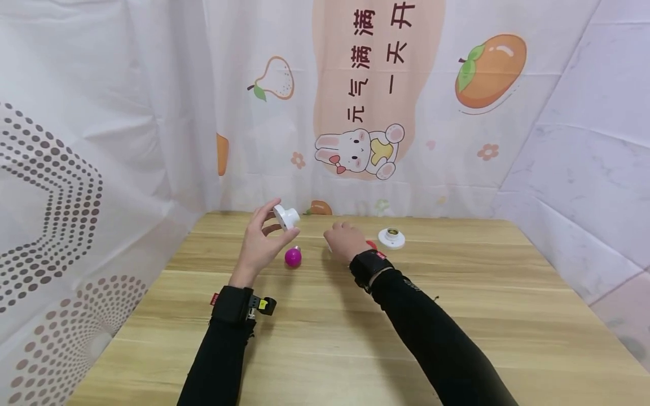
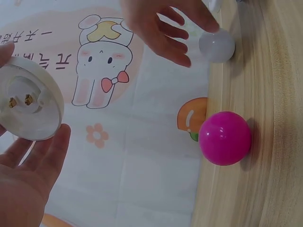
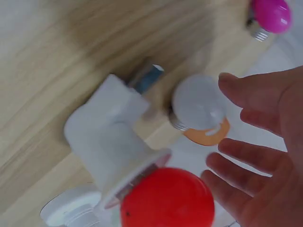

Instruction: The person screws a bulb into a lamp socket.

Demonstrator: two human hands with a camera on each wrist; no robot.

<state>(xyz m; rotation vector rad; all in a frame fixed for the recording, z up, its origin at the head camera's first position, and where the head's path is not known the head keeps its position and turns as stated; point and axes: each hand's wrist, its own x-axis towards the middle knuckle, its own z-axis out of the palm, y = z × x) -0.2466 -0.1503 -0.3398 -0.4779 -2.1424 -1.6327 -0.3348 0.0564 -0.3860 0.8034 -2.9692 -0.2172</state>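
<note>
My left hand [image 1: 278,223] is raised above the table and pinches a white round lamp socket [image 1: 287,216] between thumb and fingers; the left wrist view shows the socket's hollow underside [image 2: 28,100] with two brass contacts. Below it a magenta bulb [image 1: 293,256] lies on the wooden table [image 1: 325,316]. My right hand [image 1: 339,234] hovers with fingers spread over a white bulb [image 3: 198,101] lying on the table, fingertips at or just above it. Beside that hand a red bulb [image 3: 165,198] sits in a second white socket [image 3: 113,142].
A third white socket [image 1: 391,238] stands empty to the right of my right hand. A printed curtain [image 1: 355,113] closes off the back and left edges of the table, and a pale wall [image 1: 599,141] the right.
</note>
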